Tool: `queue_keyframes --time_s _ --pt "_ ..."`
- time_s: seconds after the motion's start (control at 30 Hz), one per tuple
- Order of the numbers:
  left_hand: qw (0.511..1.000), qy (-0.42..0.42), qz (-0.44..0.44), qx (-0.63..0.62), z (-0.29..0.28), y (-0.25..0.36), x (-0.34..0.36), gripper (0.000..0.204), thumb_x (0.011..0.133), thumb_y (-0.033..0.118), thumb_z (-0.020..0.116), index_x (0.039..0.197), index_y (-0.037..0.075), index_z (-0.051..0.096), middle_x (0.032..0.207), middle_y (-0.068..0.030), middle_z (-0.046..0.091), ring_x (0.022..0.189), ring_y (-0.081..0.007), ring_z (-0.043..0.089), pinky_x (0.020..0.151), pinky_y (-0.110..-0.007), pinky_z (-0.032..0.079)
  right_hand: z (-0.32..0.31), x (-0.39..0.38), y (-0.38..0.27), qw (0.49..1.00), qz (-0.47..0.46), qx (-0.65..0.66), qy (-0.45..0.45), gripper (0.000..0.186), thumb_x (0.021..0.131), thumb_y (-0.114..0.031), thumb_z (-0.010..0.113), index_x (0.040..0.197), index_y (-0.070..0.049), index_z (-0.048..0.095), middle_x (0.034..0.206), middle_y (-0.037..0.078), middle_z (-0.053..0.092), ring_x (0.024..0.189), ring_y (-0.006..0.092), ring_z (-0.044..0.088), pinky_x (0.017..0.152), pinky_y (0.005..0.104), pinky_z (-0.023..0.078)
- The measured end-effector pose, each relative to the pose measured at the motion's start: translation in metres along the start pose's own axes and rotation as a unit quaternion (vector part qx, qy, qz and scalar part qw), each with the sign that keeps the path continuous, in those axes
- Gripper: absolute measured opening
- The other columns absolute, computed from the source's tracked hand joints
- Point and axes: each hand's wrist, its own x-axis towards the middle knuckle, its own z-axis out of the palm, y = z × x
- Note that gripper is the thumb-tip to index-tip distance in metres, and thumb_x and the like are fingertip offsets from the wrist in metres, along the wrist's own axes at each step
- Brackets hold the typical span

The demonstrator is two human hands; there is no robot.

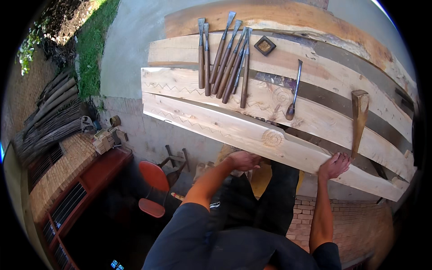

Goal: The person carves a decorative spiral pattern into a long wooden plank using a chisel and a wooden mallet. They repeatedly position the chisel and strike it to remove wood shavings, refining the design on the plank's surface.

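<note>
A long pale wooden board (202, 120), carved with a zigzag line and a round rosette (272, 138), lies slanting across in front of me. My right hand (334, 165) is closed over its near edge, to the right of the rosette. Just below that edge, above my lap, is my left hand (244, 160), its fingers curled in; what they hold, if anything, is hidden. Beyond lies a second carved board (180, 83) with zigzags and a spiral. Several wood-handled chisels (225, 63) rest across the boards. A single gouge (295, 90) lies apart near the spiral.
A wooden mallet (359, 112) sits beyond my right hand. Further planks (216, 20) and a small dark square dish (264, 45) are at the back. To the left are a red chair (153, 180), stacked poles (49, 108) and a low brick wall (58, 180).
</note>
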Motion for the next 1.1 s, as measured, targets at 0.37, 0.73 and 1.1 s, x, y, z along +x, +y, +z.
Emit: queue_keyframes --time_s 0.37,0.73,1.1 --pt "0.998 -0.035 -0.037 -0.041 -0.021 0.011 0.001 0.048 0.115 0.044 0.047 0.115 0.001 0.068 0.126 -0.0196 0.067 0.127 -0.0384 0.064 0.112 -0.048 0.050 -0.001 0.002 0.004 0.999 -0.035 -0.004 -0.025 0.034 0.110 -0.031 0.054 0.116 -0.004 0.073 0.145 0.012 0.064 0.150 0.0397 0.045 0.126 0.0600 0.028" --pt "1.000 0.007 0.022 0.016 0.001 -0.001 0.000 0.051 0.117 0.043 0.044 0.117 -0.001 0.071 0.133 -0.0178 0.063 0.137 -0.0354 0.055 0.122 -0.047 0.043 -0.036 0.017 0.019 0.964 -0.236 0.079 -0.091 0.035 0.094 -0.020 0.053 0.119 0.002 0.065 0.130 0.023 0.061 0.134 0.0451 0.051 0.121 0.0594 0.033" --pt "0.962 0.076 0.108 0.238 -0.021 0.009 -0.004 0.041 0.112 0.036 0.056 0.095 0.003 0.071 0.102 -0.0129 0.069 0.113 -0.0292 0.067 0.106 -0.043 0.053 -0.030 0.016 0.024 0.960 -0.251 0.103 -0.074 0.035 0.095 -0.019 0.051 0.120 0.003 0.064 0.130 0.024 0.062 0.135 0.0462 0.052 0.122 0.0591 0.033"
